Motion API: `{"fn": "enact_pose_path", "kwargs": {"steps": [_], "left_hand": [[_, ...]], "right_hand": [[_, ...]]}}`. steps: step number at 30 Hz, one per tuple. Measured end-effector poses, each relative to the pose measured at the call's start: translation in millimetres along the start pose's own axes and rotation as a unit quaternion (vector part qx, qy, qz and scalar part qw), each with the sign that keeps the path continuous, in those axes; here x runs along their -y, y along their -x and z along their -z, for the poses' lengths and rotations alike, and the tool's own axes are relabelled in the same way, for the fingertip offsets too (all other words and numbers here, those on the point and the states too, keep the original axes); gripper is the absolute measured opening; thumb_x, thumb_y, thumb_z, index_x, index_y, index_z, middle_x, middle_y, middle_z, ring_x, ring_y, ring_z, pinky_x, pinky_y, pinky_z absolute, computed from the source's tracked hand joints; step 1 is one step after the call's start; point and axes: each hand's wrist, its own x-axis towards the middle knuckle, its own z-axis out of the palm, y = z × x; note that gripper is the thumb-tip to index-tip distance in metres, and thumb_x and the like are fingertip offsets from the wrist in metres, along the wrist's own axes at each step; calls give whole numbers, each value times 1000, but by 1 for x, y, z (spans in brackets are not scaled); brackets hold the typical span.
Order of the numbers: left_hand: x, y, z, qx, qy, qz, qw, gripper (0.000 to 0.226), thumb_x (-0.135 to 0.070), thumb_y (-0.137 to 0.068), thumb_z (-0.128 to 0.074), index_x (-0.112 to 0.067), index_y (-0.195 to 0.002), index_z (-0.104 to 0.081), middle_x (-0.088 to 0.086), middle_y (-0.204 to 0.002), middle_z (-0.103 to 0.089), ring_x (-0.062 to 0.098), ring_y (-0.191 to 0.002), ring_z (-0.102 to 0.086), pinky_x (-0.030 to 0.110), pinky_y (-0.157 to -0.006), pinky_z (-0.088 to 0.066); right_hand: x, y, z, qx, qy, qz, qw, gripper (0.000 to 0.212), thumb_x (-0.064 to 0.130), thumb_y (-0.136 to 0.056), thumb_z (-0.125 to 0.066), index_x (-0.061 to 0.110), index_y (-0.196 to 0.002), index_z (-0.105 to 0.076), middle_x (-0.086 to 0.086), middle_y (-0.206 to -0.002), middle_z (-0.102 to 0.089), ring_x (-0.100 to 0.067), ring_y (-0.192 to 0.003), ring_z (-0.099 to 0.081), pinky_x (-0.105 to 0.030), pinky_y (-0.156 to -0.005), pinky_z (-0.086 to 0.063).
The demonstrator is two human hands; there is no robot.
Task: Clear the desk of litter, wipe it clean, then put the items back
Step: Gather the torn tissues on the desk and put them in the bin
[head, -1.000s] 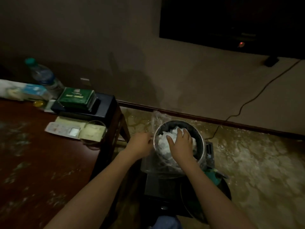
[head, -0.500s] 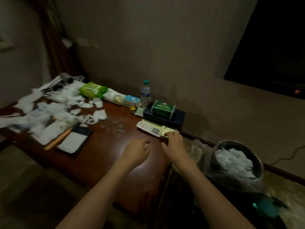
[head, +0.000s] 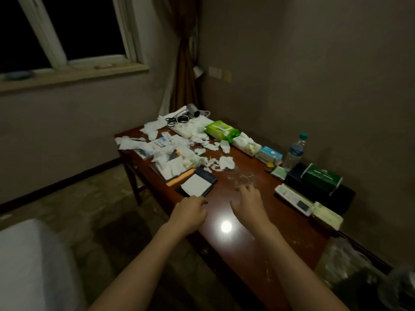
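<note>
Litter-clearing step, midway. Crumpled tissue scraps (head: 179,149) piled on far half of desk (head: 280,223), mixed with notepad (head: 195,184) and papers; small crumbs near middle. Left hand (head: 188,212) loosely curled, holding nothing, just beside notepad's near edge. Right hand (head: 249,202) spread, fingers (head: 243,189) relaxed, empty, low over desk near crumbs. Lined bin (head: 368,277) at desk's right end, only partly seen. Next, likely: reach forward, gather scraps, avoid grabbing keepers, carry right to bin.

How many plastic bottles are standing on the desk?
1: the water bottle stands at the desk's wall edge, between the blue box and the black box. Paper litter may hide others.
</note>
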Motion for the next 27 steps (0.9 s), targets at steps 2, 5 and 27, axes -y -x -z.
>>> {"fn": "enact_pose_path", "kwargs": {"steps": [2, 5, 27], "left_hand": [[15, -12, 7, -7, 2, 6, 1000, 37, -27, -91, -45, -21, -125, -59, 1, -122, -62, 20, -110, -58, 39, -92, -48], [38, -39, 14, -13, -2, 14, 1000, 38, -27, -92, -46, -20, -128, -57, 1, -126, -60, 19, -115, -55, 40, -97, -46], [168, -284, 1, 136, 11, 132, 982, 77, -20, -89, -57, -17, -151, -11, 18, -142, -26, 38, -120, -45, 39, -98, -42]], "right_hand": [[7, -17, -12, 3, 5, -2, 1000, 42, 18, -91, -54, 11, -133, -48, -9, -135, -43, -26, -126, -35, -33, -103, -32], [13, -43, -35, 17, 2, -19, 1000, 41, 16, -91, -53, 10, -131, -49, -11, -134, -44, -28, -124, -37, -36, -102, -35], [30, -293, -124, 33, -54, -113, 992, 39, 17, -91, -55, 7, -128, -51, -15, -129, -48, -32, -120, -42, -35, -97, -35]]}}
